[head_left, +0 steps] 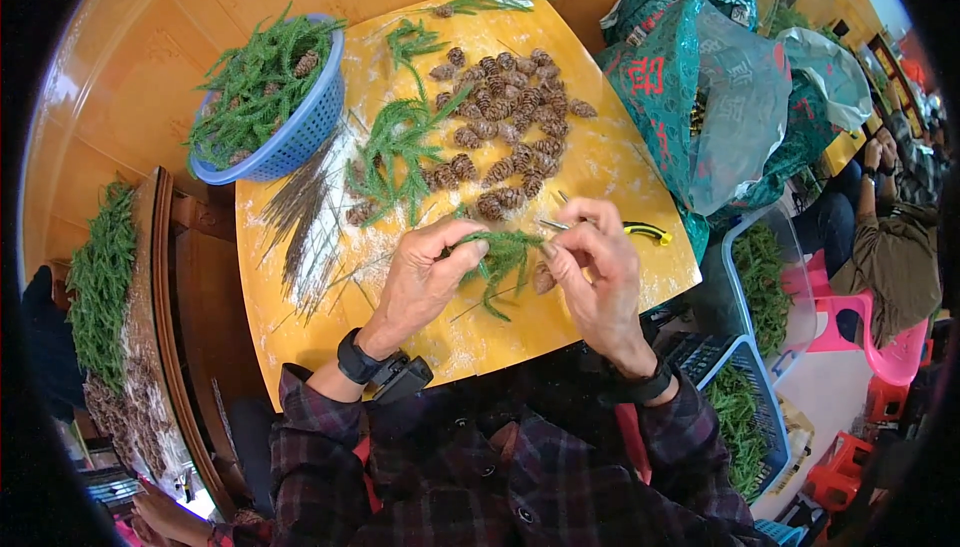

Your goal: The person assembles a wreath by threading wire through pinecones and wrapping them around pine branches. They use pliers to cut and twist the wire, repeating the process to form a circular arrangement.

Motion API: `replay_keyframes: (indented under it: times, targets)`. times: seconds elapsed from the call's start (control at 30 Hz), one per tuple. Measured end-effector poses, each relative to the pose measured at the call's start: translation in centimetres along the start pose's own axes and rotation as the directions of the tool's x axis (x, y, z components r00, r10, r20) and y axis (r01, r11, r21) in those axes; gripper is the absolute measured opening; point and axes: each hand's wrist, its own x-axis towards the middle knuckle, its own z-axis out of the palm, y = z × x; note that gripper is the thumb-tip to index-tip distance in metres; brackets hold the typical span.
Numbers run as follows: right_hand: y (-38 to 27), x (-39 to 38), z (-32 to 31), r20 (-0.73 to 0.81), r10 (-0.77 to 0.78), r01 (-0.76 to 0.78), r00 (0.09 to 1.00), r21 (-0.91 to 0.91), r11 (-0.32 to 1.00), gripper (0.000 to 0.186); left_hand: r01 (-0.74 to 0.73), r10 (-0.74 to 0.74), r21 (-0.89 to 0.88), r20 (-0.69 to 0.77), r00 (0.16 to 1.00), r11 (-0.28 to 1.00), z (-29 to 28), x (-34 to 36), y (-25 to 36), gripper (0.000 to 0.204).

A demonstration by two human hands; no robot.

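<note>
Over the near part of the yellow table (640, 267), my left hand (425, 277) pinches a green artificial pine sprig (505, 245) between thumb and fingers. My right hand (600, 272) is closed on the other end of the sprig, its thumb and fingertips pressed together. Just beside the right fingertips is a light brown pine cone (543, 279); whether it is attached to the sprig I cannot tell. Many brown pine cones (505, 97) lie in a heap beyond my hands. Loose green sprigs (400, 147) rest left of them. A yellow-and-black tool handle (648, 233) shows behind my right hand.
A blue basket (290, 142) of finished-looking sprigs stands far left. Thin dark wires (310, 227) lie beside it. Green plastic bags (660, 97) crowd the right edge. Below them are a clear bin (740, 277) and another blue basket (765, 397). Other people sit at both sides.
</note>
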Motion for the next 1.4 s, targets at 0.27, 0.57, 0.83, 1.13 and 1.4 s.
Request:
replay_keyframes:
  times: [0.27, 0.57, 0.83, 1.13, 1.4]
  targets:
    - [-0.4, -0.6, 1.0, 0.074, -0.308, 0.304, 0.949, -0.487, 0.819, 0.008, -0.108, 0.112, 0.125, -0.024, 0.993, 0.986, 0.7, -0.3, 0.2, 0.011]
    - [0.2, -0.7, 1.4, 0.057, -0.307, 0.282, 0.950, -0.578, 0.766, 0.010, -0.129, 0.134, 0.161, -0.020, 0.991, 0.979, 1.1, -0.6, 0.2, 0.012]
    - [0.1, -0.7, 1.4, 0.038, -0.311, 0.273, 0.950, -0.588, 0.761, 0.011, -0.148, 0.150, 0.199, 0.004, 0.989, 0.969, 1.4, -0.8, 0.4, 0.013]
    - [0.1, -0.8, 1.5, 0.049, -0.305, 0.270, 0.951, -0.611, 0.744, 0.012, -0.120, 0.122, 0.163, 0.002, 0.993, 0.979, 1.5, -0.9, 0.2, 0.013]
    - [0.0, -0.9, 1.4, 0.051, -0.311, 0.269, 0.949, -0.645, 0.716, 0.011, -0.069, 0.068, 0.075, 0.023, 0.997, 0.995, 2.2, -1.1, 0.1, 0.011]
